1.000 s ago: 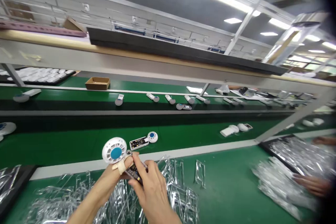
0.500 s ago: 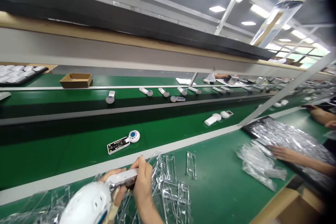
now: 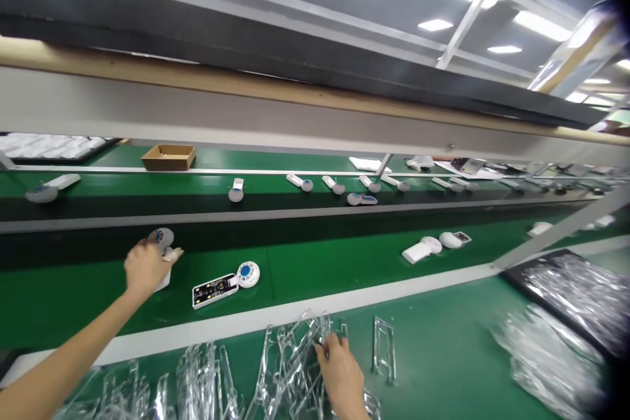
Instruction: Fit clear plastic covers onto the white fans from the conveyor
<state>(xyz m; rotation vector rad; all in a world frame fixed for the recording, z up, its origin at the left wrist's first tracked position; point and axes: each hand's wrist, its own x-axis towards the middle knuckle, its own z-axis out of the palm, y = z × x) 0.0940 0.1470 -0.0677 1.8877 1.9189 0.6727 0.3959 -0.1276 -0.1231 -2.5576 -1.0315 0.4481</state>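
Note:
Over the green belt (image 3: 305,243), my left hand (image 3: 147,264) is closed on a white device (image 3: 164,238) with a round head, which partly hides behind the fingers. To its right lies an uncovered device (image 3: 214,290) with a black circuit board and a round head with a blue centre. My right hand (image 3: 338,367) reaches into a pile of clear plastic frames (image 3: 290,361) on the near bench. Its fingertips are pinched together at the pile; whatever lies between them is too small to make out.
A single clear frame (image 3: 384,349) lies right of the pile. Clear bags (image 3: 551,361) and a black tray (image 3: 566,295) are further right. White devices (image 3: 422,250) sit on the belt. A slanted post (image 3: 556,230) and a low shelf beam (image 3: 295,115) cross the view.
Both hands have separated. The left went up and left onto the belt with the white device; the right moved right into the clear frames. The view has turned left.

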